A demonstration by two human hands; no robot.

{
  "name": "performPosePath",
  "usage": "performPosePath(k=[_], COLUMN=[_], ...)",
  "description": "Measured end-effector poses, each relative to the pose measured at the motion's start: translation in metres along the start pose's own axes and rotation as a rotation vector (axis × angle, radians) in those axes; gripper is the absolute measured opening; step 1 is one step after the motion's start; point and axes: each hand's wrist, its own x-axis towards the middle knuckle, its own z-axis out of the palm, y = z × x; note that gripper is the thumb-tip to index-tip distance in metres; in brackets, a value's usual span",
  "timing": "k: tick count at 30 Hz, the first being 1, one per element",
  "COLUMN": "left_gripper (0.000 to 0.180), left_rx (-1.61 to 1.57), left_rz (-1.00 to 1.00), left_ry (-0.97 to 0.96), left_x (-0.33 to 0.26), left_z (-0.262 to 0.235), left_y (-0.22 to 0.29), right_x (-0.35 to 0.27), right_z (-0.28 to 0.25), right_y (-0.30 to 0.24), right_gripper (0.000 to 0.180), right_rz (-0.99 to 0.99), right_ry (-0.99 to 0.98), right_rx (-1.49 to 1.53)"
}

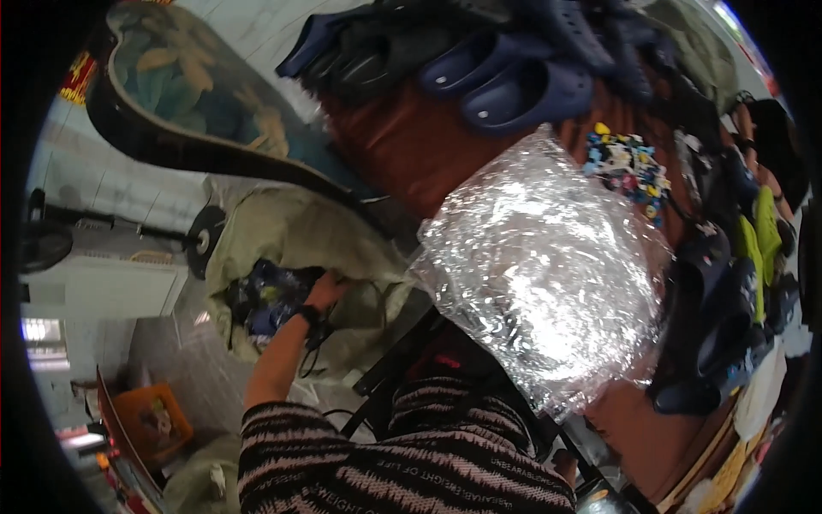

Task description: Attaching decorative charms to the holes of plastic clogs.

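Observation:
My left hand (325, 292), with a dark band on its wrist, reaches into the mouth of a large olive-green woven sack (300, 218). Its fingers are partly hidden against the sack's inner side, so their grip does not show. Beside that hand, dark blue items (272, 295), some under clear plastic, lie in the sack. Only a small part of my right hand (564, 465) shows low down at the table's near side, its fingers hidden. A heap of shiny clear plastic bags (548, 274) lies on the brown-covered table (390, 154).
Dark blue clogs (527, 94) line the table's far edge; more clogs (723, 325) stand along its right. Small colourful charms (629, 167) lie behind the plastic. A flower-patterned board with a dark rim (197, 81) stands beyond the sack. An orange bin (154, 420) sits lower left.

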Motion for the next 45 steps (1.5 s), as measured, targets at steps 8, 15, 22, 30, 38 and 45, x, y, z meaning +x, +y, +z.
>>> performPosePath(k=[8, 15, 22, 30, 38, 45], left_gripper=[0.034, 0.033, 0.033, 0.050, 0.055, 0.044], left_rx=[0.264, 0.193, 0.454, 0.423, 0.378, 0.461], left_rz=[0.286, 0.735, 0.711, 0.536, 0.529, 0.759], left_ry=[0.027, 0.060, 0.072, 0.294, 0.542, 0.744], left_x=[-0.038, -0.039, 0.105, 0.210, 0.302, 0.260], left_z=[-0.147, -0.238, -0.217, -0.078, -0.080, -0.093], left_y=[0.196, 0.434, 0.540, 0.525, 0.446, 0.463], right_x=[-0.043, -0.022, 0.088, 0.175, 0.237, 0.231], right_z=[-0.205, -0.309, -0.321, -0.296, -0.233, -0.219], right_y=[-0.226, -0.333, -0.396, -0.406, -0.381, -0.375], right_gripper=[0.023, 0.025, 0.017, 0.019, 0.024, 0.017], right_rz=[0.171, -0.157, -0.700, -0.755, -0.817, -0.796], right_ry=[-0.475, -0.158, 0.138, 0.223, 0.323, 0.470], right_rx=[0.514, 0.527, 0.216, 0.047, -0.003, -0.054])
